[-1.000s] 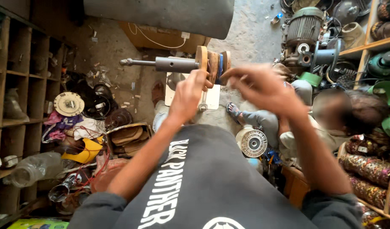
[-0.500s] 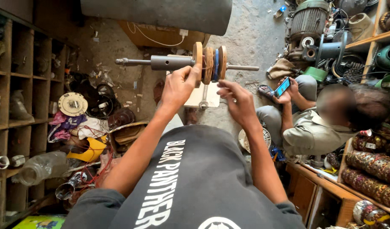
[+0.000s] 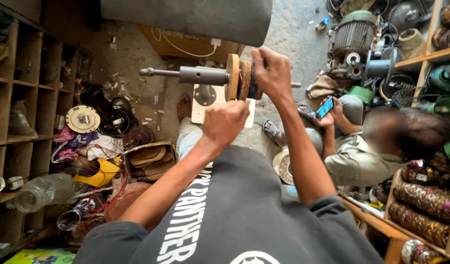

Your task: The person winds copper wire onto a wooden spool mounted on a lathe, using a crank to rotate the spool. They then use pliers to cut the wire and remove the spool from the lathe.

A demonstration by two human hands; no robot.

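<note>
Cluttered workshop floor (image 3: pixel 137 58) fills the view, littered with scraps and parts. At far left we note a wooden shelf unit (image 3: pixel 19 98) of open compartments, with a round white disc (image 3: pixel 83 119) and a heap of rags and wires just beside it.

Moving right, we find the horizontal steel shaft (image 3: pixel 195 75) on its white stand (image 3: pixel 205 100), carrying a stack of wooden discs (image 3: pixel 239 78) at its right end.

Change since half a second ago: our left hand (image 3: pixel 225 122), previously raised against the discs, now sits lower, in front of the stand, closed into a fist. We cannot tell whether its fingers enclose anything. Our right hand (image 3: pixel 271 73), previously low and clear of the shaft, now rests on the right face of the discs, fingers curled around the stack.

We judge that control of the disc stack has passed from the left hand to the right, so the stack stays steadied on the shaft.

Further right, a seated person (image 3: pixel 367 151) holds a phone (image 3: pixel 325 107). An electric motor (image 3: pixel 354 36) stands behind, and wound coils (image 3: pixel 420 195) lie on a shelf at the right edge.
</note>
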